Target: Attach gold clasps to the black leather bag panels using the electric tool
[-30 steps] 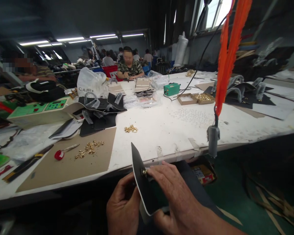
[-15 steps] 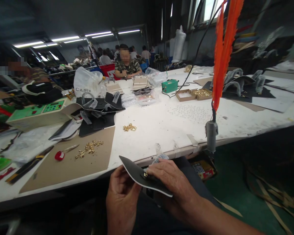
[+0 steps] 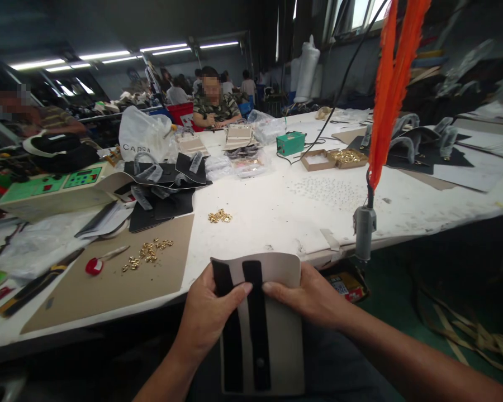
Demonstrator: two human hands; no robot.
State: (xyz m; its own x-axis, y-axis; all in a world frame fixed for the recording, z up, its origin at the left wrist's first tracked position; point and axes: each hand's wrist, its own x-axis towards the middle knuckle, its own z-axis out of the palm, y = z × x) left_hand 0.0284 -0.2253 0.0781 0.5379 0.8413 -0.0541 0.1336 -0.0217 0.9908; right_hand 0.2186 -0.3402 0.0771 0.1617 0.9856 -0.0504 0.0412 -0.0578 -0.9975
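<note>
Between my two hands a bag panel (image 3: 285, 335) stands nearly upright at the table's front edge. Its pale beige back faces me, with two black strips (image 3: 257, 329) running down it and a small round stud low on one of them. My left hand (image 3: 207, 310) grips the left edge, thumb lying across the strips. On the right side, my right hand (image 3: 316, 296) holds the upper part, its thumb pressed near the middle strip. Most fingers of both hands are hidden behind the panel, as is its front face.
Gold fittings (image 3: 220, 216) lie heaped on the white table, more on brown cardboard (image 3: 167, 279). Black panels with wrapped handles (image 3: 163, 173) are stacked left. A grey cylindrical tool (image 3: 364, 234) hangs at right below orange cloth (image 3: 392, 89). A co-worker (image 3: 216, 106) sits across.
The panel has been turned from lying tilted, black face and gold fitting showing, to upright with its beige back toward me. My right hand has moved from its face to its right edge.
</note>
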